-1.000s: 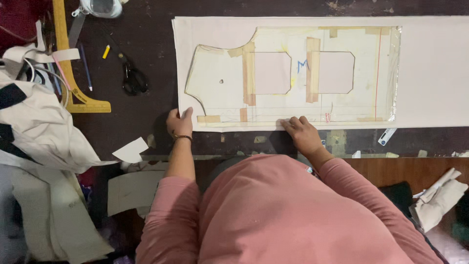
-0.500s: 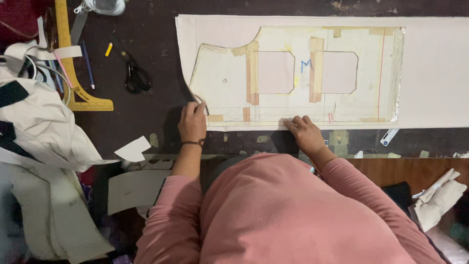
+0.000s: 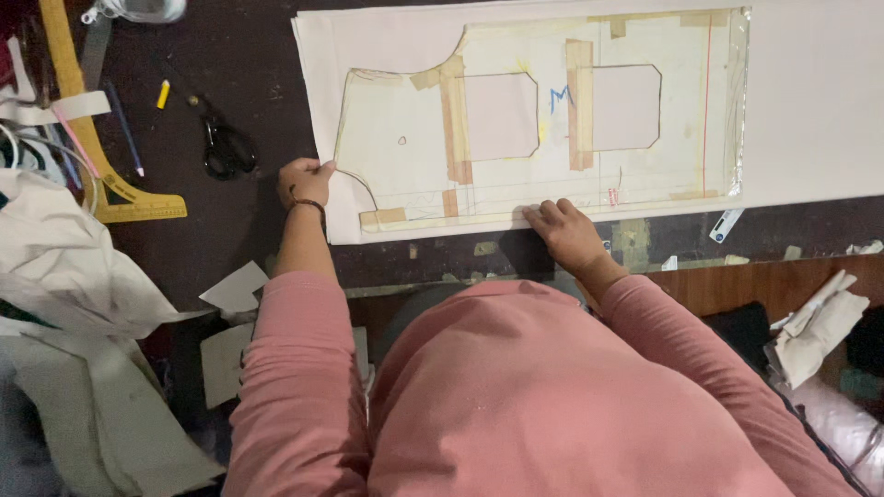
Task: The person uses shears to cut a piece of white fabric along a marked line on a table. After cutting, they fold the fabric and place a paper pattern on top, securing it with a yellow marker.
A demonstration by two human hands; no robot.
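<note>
Where the dark worktable (image 3: 230, 230) carries the work, one white paper sheet (image 3: 810, 101) lies flat across its upper right, and one taped pattern piece (image 3: 543, 184) lies on top of it. The pattern bears two outlined pocket shapes (image 3: 497, 115) and several tan tape strips. The left hand (image 3: 304, 181) sits at the pattern's left curved edge, fingers curled; whether they pinch a marking tool cannot be told. The right hand (image 3: 566, 232) presses flat, fingers extended, on the pattern's lower edge. One pair of black scissors (image 3: 226, 147) lies well left of the sheet, one yellow curved ruler (image 3: 101, 175) farther left. Crumpled white cloth (image 3: 64, 276) heaps at the left edge; scraps litter the table front.
</note>
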